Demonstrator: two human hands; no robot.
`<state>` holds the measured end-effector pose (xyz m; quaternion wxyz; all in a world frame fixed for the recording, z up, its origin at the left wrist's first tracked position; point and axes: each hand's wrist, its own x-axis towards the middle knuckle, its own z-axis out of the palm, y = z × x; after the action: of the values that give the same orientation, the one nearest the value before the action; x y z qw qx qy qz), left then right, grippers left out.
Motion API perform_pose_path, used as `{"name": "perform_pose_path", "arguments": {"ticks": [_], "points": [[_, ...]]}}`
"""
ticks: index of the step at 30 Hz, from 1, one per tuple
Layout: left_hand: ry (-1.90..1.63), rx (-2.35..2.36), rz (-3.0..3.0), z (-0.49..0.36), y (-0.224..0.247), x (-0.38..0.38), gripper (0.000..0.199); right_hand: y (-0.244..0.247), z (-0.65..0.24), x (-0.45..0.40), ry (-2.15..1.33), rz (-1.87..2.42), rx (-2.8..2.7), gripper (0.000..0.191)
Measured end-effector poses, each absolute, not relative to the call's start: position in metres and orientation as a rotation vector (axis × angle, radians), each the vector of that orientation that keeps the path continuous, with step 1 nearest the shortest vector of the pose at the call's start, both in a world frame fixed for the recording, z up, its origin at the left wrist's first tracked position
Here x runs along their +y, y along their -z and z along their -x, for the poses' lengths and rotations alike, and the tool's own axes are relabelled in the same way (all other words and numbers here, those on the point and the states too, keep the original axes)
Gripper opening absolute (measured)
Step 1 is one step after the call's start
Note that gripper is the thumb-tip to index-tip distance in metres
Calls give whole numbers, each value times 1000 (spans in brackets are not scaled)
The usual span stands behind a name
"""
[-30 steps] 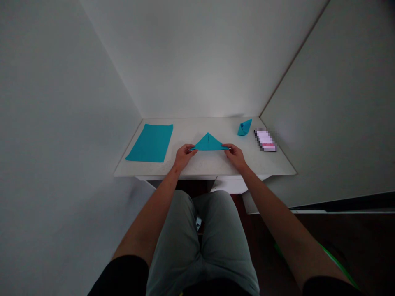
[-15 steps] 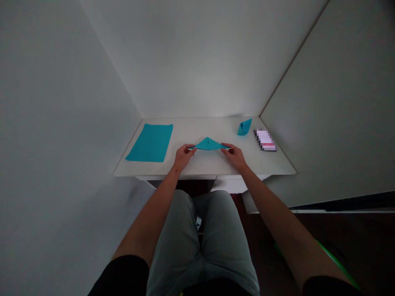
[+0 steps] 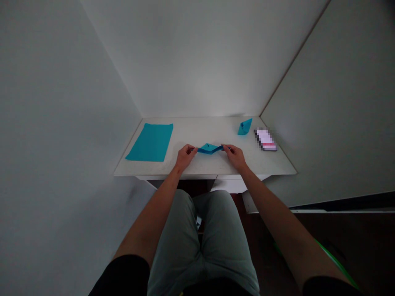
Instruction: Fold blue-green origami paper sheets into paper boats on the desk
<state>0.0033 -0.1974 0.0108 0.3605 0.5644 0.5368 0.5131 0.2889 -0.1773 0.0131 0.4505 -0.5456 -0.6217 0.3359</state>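
A folded piece of blue paper [image 3: 209, 148] hangs between my two hands over the middle of the white table. My left hand [image 3: 186, 156] pinches its left end, and my right hand [image 3: 233, 156] pinches its right end. The paper looks boat-like, with a raised point in the middle and a bent front edge. A small dark mark shows on that point. Further back on the right, a folded blue paper boat [image 3: 245, 127] rests on the table, touched by neither hand.
Flat blue sheets or a single sheet [image 3: 151, 142] lie on the left of the white table [image 3: 203, 167]. A phone [image 3: 266, 139] with a blurred screen lies at the right. Walls rise behind and on both sides.
The paper between my hands has tilted and opened along its front edge, its middle point sitting lower. Both hands have turned slightly and keep their hold.
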Motion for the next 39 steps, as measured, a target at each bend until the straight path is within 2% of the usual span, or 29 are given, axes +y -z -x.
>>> {"name": "perform_pose_path", "arguments": {"ticks": [12,20,28,32,36,39], "points": [[-1296,1418,-1478,-6,-14,-200,30,-14,-288,-181,-802,1305,-1522,53],[-1083,1457,-1730,-6,-12,-204,22,-15,-289,-182,-728,1216,-1676,49],[-955,1280,-1999,-6,-14,-204,24,-7,-287,-181,-590,1138,-2110,38],[-1035,1410,-2022,-6,-13,-203,18,0,-287,-178,-432,1126,-2265,38],[-1114,1579,-2043,-9,-13,-204,46,3,-287,-174,-392,1133,-2262,39],[-1028,1536,-2106,-12,-14,-205,38,3,-286,-173,-380,1186,-2227,34]]}}
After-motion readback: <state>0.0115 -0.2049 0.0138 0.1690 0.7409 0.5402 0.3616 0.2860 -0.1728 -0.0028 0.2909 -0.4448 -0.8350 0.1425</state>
